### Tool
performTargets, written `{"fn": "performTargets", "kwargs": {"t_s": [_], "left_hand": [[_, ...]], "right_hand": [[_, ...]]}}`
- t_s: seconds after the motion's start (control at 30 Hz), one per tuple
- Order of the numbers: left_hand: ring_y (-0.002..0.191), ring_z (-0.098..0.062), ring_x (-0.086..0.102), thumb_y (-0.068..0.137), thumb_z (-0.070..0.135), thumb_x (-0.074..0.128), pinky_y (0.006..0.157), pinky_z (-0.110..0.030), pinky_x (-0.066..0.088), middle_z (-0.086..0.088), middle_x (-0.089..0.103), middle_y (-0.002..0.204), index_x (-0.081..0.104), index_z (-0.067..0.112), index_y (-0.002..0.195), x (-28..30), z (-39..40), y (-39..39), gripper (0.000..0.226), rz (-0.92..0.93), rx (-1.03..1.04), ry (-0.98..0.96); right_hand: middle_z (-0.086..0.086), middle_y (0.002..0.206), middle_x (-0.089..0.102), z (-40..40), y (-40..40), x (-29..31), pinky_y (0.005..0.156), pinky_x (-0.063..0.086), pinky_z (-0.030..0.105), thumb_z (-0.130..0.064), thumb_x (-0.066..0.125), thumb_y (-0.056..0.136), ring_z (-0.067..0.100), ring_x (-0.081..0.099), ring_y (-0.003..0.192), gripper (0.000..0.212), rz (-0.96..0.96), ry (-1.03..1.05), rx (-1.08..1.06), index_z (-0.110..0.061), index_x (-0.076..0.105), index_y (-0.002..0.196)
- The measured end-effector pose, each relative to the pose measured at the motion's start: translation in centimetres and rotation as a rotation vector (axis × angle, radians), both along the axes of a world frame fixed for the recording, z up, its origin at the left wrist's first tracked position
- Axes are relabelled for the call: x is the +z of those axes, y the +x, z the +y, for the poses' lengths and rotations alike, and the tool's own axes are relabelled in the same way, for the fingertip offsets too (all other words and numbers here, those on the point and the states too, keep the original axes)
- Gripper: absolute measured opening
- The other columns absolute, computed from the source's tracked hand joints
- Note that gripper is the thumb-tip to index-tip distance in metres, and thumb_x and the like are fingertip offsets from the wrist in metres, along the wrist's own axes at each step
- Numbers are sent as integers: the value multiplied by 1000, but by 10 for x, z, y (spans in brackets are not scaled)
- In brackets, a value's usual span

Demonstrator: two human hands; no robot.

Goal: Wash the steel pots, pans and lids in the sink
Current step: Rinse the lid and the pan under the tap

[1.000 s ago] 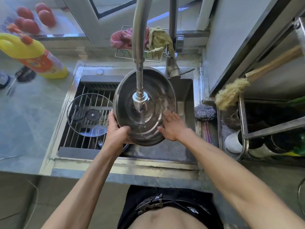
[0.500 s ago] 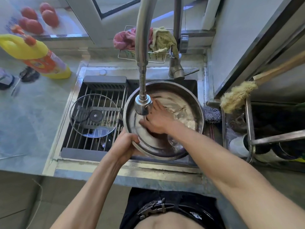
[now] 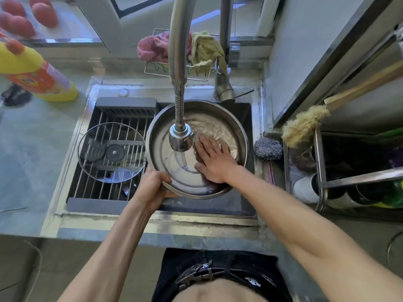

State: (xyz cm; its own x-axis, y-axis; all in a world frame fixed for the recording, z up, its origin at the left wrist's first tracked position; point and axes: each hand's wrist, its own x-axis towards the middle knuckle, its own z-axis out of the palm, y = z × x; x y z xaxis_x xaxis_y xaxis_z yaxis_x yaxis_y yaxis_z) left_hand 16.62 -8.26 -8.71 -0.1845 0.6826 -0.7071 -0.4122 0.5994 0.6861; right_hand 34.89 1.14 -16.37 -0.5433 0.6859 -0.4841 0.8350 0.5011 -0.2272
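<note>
— Head view, from the left: what is on the drying rack (image 3: 104, 171)?

— A glass lid (image 3: 111, 152) lies flat on it, beside the steel pan (image 3: 174, 171).

— And your left hand (image 3: 152, 188)?

— Your fingers are curled over the pan's near rim, clamped on it, holding it in the sink (image 3: 218, 205) under the running faucet (image 3: 181, 138).

— Your right hand (image 3: 213, 160)?

— It lies spread, fingers straight, pressing flat on the pan's inside. The steel scourer (image 3: 268, 148) sits on the surface just right of the sink.

glossy wet steel pan (image 3: 174, 171), glass lid (image 3: 104, 168), rough wire scourer (image 3: 268, 148).
</note>
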Motion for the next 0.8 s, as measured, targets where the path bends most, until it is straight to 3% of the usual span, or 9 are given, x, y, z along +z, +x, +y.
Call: {"fn": "performTargets", "kwargs": {"t_s": [0.13, 0.23, 0.3, 0.4, 0.47, 0.53, 0.67, 0.8], "left_hand": [[102, -55, 66, 54, -8, 47, 74, -76, 52, -30, 67, 120, 49, 2, 135, 1, 1, 1, 82, 10, -58, -9], [77, -42, 66, 58, -11, 44, 61, -61, 59, -26, 66, 100, 51, 2, 132, 1, -1, 8, 75, 28, -87, -25], [71, -38, 63, 53, -9, 46, 58, -55, 58, -28, 63, 97, 48, -4, 136, -3, -2, 9, 83, 27, -88, -23], [79, -39, 68, 51, -7, 47, 69, -65, 56, -25, 68, 104, 50, 4, 134, -1, -4, 7, 83, 6, -92, -13], [73, -32, 69, 58, -9, 45, 63, -58, 58, -17, 69, 96, 52, 4, 131, 2, -5, 5, 74, 19, -105, -15], [70, -29, 69, 70, -17, 38, 55, -52, 58, -14, 69, 95, 52, 6, 129, 1, -6, 1, 65, 21, -105, -32], [78, -39, 68, 64, -13, 43, 64, -68, 57, -22, 64, 108, 51, 10, 127, -4, -7, -7, 68, 48, -53, -20], [82, -39, 70, 72, -19, 38, 70, -76, 53, -19, 65, 111, 52, 17, 120, -3, -1, -2, 62, 75, -24, 21]], "right_hand": [[10, 165, -20, -3, -35, -2, 121, -14, 50, -54, 18, 104, 31, -25, 149, 70, 102, 24, -41, -18, -10, 158], [15, 166, -5, -8, -53, 1, 123, -8, 51, -54, 21, 104, 32, -15, 152, 71, 215, 26, 158, -15, -1, 160], [12, 167, -2, -10, -54, 0, 123, -3, 50, -54, 21, 104, 29, -9, 153, 71, 243, 28, 266, -17, -4, 160], [8, 167, -4, -2, -45, 3, 123, -7, 49, -60, 19, 103, 28, -13, 153, 69, 189, 76, 254, -26, -4, 159], [6, 166, -13, 14, -35, 6, 123, -7, 51, -60, 18, 102, 29, -19, 151, 70, 105, 76, 149, -25, -1, 160], [5, 163, -25, 29, -20, 5, 122, -5, 55, -58, 21, 102, 30, -23, 150, 72, 22, 77, 50, -24, -9, 158], [5, 161, -31, 27, 12, 0, 124, 2, 50, -54, 36, 101, 30, -21, 151, 84, -116, -89, -57, -19, -16, 157], [15, 163, -22, -8, 14, 8, 123, 11, 47, -55, 42, 99, 35, -10, 152, 92, -217, -277, -71, -9, -14, 157]]}}
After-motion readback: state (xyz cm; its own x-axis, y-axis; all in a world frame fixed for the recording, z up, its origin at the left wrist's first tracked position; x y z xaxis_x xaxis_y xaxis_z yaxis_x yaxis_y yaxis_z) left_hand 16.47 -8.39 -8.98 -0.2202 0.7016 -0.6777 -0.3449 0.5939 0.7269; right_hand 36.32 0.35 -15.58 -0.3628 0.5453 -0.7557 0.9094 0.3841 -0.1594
